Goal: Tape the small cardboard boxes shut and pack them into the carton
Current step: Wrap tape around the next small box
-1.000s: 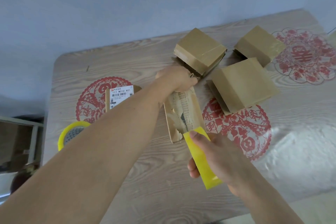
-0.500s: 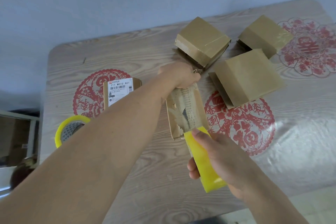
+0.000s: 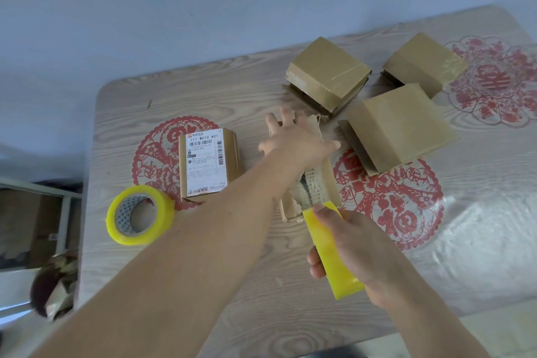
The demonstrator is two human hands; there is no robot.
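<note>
A worn small cardboard box (image 3: 315, 183) lies in the middle of the table, with torn edges and clear tape along its top. My left hand (image 3: 293, 139) rests flat on the box's far end with its fingers spread. My right hand (image 3: 345, 238) grips a yellow tape roll (image 3: 334, 253) edge-on at the box's near end, thumb pressing on the box edge. Three taped brown boxes sit behind: one at the back (image 3: 328, 73), one at the far right (image 3: 424, 62), one nearer (image 3: 401, 125). A labelled box (image 3: 206, 164) stands to the left.
A second yellow tape roll (image 3: 141, 213) lies flat on the wooden table (image 3: 203, 285) near its left edge. Red paper-cut decals mark the tabletop. Left of the table, a shelf or carton (image 3: 32, 227) and dark clutter sit low on the floor. A blue wall lies behind.
My left hand went from a closed grip on the box's far end to a flat, spread hand on it. My right hand and the tape roll stayed at the near end.
</note>
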